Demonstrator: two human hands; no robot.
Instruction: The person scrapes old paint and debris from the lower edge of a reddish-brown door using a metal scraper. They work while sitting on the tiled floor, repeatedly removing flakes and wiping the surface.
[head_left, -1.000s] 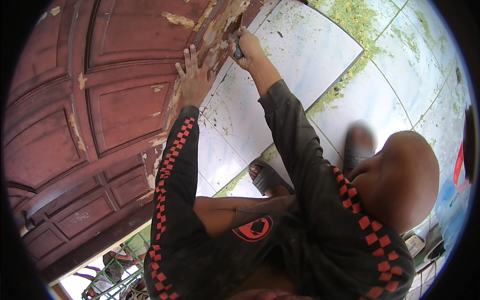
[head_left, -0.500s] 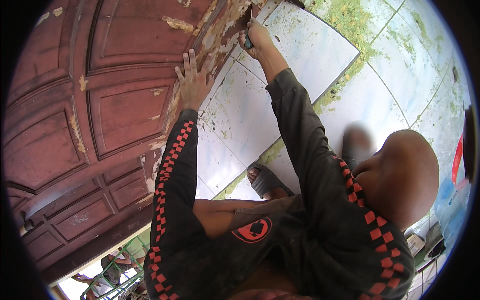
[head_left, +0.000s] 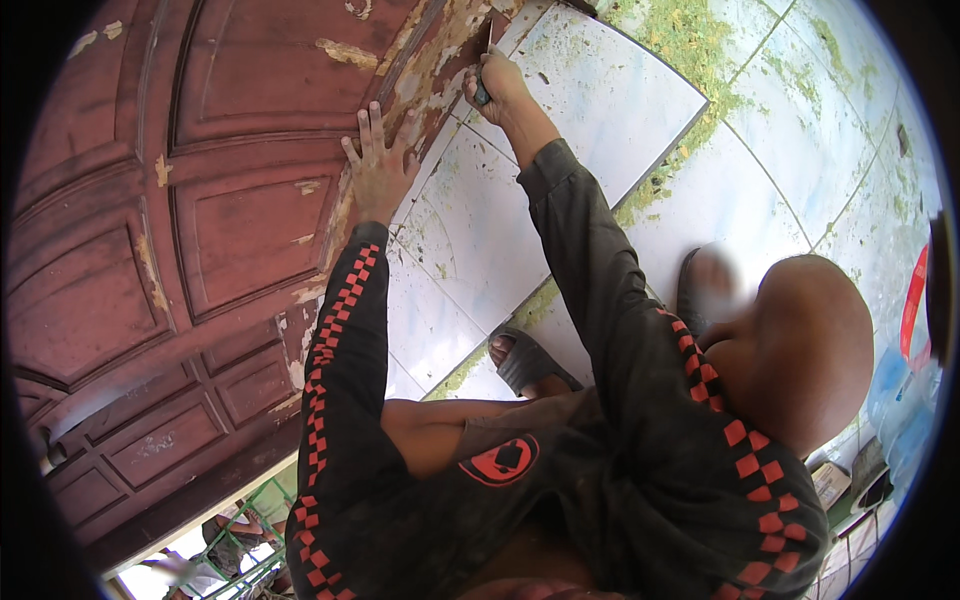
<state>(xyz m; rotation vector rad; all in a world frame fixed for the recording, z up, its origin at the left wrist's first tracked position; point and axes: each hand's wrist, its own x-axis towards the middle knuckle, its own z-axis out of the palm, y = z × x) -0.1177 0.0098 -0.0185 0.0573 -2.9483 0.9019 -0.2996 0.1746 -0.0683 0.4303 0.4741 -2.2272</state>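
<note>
Flaking paint bares pale wood along one dark red panelled wooden door (head_left: 200, 230); left hand (head_left: 380, 170) spread flat on it, right hand (head_left: 497, 85) pinching one dark scraper (head_left: 482, 92).

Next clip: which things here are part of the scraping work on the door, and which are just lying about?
In use:
- red panelled door with flaking paint
- small dark scraper in the right hand
- left hand, flat on the door edge

Lying about:
- red object at the right edge
- bluish container
</note>
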